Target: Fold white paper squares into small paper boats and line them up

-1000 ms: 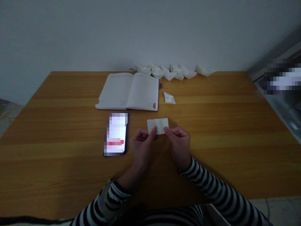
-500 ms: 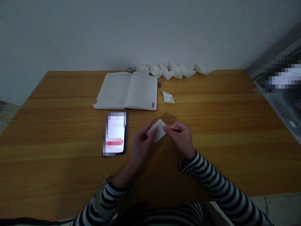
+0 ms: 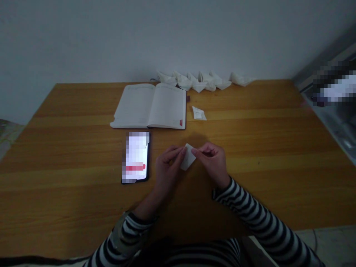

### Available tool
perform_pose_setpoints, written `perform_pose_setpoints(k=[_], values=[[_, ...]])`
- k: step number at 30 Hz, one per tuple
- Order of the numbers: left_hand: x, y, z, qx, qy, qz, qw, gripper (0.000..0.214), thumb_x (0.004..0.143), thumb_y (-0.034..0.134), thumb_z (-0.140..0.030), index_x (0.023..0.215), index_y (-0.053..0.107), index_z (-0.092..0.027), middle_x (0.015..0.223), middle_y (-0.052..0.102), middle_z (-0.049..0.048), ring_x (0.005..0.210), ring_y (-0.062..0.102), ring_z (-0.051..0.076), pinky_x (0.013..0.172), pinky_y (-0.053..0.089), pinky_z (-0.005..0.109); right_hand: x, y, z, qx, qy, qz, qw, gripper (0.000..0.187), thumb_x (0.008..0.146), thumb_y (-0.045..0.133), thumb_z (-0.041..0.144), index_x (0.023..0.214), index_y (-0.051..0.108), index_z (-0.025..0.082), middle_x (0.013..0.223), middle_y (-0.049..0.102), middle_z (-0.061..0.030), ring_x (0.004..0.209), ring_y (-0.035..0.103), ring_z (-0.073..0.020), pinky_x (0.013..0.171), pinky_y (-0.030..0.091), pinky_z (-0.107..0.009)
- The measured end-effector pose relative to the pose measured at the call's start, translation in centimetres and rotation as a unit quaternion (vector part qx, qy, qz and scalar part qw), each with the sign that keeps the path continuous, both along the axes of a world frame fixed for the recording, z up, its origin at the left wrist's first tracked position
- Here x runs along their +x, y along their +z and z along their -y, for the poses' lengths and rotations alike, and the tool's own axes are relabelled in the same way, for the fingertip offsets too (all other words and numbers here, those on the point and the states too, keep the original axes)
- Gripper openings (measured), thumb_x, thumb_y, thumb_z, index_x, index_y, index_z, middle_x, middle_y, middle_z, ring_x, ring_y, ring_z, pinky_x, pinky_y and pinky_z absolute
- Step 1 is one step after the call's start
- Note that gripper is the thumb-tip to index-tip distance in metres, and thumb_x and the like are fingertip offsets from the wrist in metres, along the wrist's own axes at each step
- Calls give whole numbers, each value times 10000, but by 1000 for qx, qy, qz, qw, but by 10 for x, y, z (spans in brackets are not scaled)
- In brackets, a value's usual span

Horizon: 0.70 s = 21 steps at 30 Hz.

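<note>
A small folded piece of white paper (image 3: 188,158) is held between both hands above the table, its corners making a diamond outline. My left hand (image 3: 168,167) pinches its left side between thumb and fingers. At the right corner, the thumb and fingertips of my right hand (image 3: 213,161) grip the same paper, the other fingers curled in. Beyond the hands lies another small folded white paper (image 3: 198,114), flat on the wood. Several folded paper boats (image 3: 198,84) stand in a row by the wall.
An open notebook (image 3: 136,104) lies on the wooden table (image 3: 69,148), left of the folded paper. Closer to me is a phone (image 3: 136,157) with a lit, blurred screen, beside my left hand. A pale wall (image 3: 139,40) rises behind the table.
My left fingers have closed in on the paper's left side, the index finger no longer stretched out. Less of the paper shows, and it has tilted slightly. The right hand keeps its pinch.
</note>
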State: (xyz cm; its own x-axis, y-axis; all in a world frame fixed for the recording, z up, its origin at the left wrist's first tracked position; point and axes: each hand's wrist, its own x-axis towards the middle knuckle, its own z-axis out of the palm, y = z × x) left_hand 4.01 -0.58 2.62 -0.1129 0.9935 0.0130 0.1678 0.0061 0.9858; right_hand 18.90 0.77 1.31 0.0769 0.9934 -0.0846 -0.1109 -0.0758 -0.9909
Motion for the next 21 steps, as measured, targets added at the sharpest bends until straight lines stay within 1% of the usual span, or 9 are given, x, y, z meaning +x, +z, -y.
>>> perform_pose_setpoints(k=[2,4,7,10,13,17,21], values=[[-1,-2,0,-5,-4,-2,1000,152,862,676,-310,878,804,-230,866,738,32,765,652,176,678,508,272,-1,1,1,-7,-1,-10,1000,275,700,814,368,608,615,202,609,673,9,533,595,-118,526,497,-246],[-2,-3,0,-9,-2,2,1000,165,870,669,-326,886,802,-231,860,746,33,760,657,174,676,510,269,-1,0,1,-11,11,-15,1000,275,709,807,371,618,611,202,614,673,9,536,595,-118,533,495,-247],[-3,-3,0,-7,2,7,1000,194,863,679,-325,1000,790,-245,941,765,38,821,678,185,716,526,275,-2,-1,2,-4,30,-11,999,273,727,797,367,627,606,200,617,668,7,539,588,-115,535,482,-245],[-4,-3,-1,-1,-7,0,1000,263,849,699,-309,1099,763,-256,1023,766,44,883,689,192,763,538,283,-1,-2,2,12,26,-1,1000,271,751,782,357,630,596,201,626,659,5,549,584,-117,535,473,-244],[-4,-4,-1,6,-8,1,1000,235,847,706,-314,1065,774,-259,1018,770,44,889,696,188,788,546,287,-1,-3,2,16,32,8,999,274,760,774,367,640,591,202,641,657,3,563,586,-119,550,481,-249],[-3,-6,-2,10,5,7,1000,201,840,716,-322,1013,788,-250,965,783,45,844,706,186,751,558,292,-2,-5,2,18,38,21,999,304,760,760,409,644,575,198,619,631,12,547,560,-108,532,469,-237],[-2,-5,0,7,10,12,1000,181,840,718,-305,995,792,-248,992,784,52,873,711,191,777,562,307,-2,-6,2,24,34,27,999,310,770,744,406,640,559,194,602,601,25,532,532,-97,520,452,-227]])
